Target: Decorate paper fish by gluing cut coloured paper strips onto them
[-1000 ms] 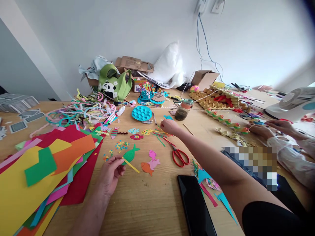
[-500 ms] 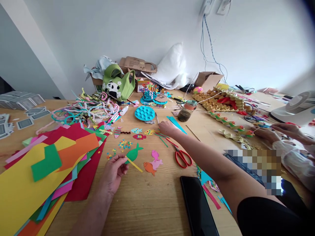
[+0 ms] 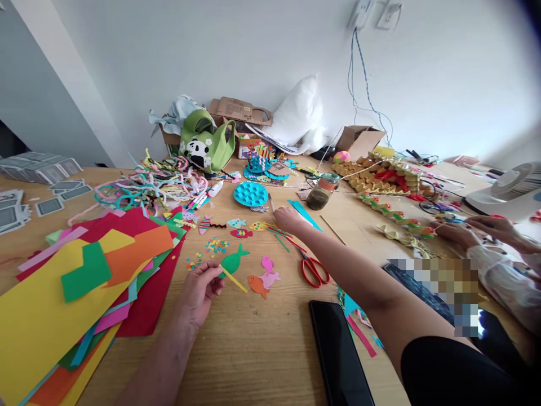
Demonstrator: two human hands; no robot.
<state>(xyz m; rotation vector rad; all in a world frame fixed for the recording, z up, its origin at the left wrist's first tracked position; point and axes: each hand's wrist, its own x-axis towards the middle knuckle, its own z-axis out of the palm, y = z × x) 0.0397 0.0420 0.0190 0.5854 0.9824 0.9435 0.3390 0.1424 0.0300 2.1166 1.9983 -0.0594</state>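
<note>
Between the thumb and fingers of my left hand is a green paper fish, with a narrow yellow paper strip pinched across it. My right hand reaches far forward, fingers curled at the near end of a slim pen; its fingertips are partly hidden. Thin red and green paper strips lie just below that hand. Red-handled scissors rest by my right forearm. Pink and orange paper fish lie to the right of my left hand, and decorated fish lie farther back.
Coloured paper sheets are piled at left, behind them tangled pipe cleaners. A blue dimpled plate and a jar of dark liquid stand farther back. A black phone lies in front. Another person's hands work at right.
The view has shifted slightly, moving the scene a little to the right. Both hands keep nearly the same places, the left still holding the green fish and yellow strip.
</note>
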